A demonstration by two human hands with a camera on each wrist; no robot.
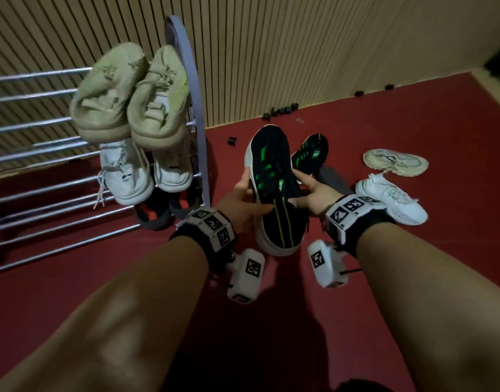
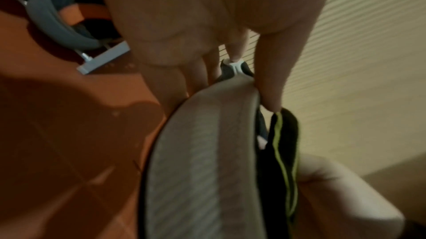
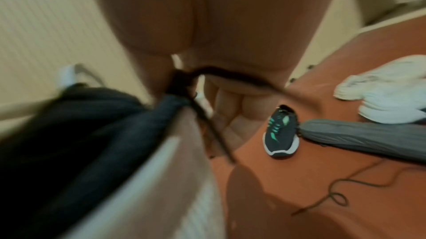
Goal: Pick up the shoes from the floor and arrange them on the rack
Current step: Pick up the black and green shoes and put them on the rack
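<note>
No words, brands or nos. clear enough to read. Only black-and-white square code marks on the white wrist blocks (image 1: 213, 224) and (image 1: 349, 206), plus on the small white boxes (image 1: 247, 274) and (image 1: 325, 263) under the wrists. Small dark tag on white shoe (image 1: 127, 176), too tiny to read.

Both bare forearms reach up from the bottom of the frame toward its middle, each wrist strapped with a black band carrying white marker blocks. The left hand (image 1: 243, 199) cups a black shoe (image 1: 274, 188) from its left side, fingers curled under the sole and thumb along the edge. The right hand (image 1: 314, 193) grips the same shoe from the right, fingers wrapped over its top.
</note>
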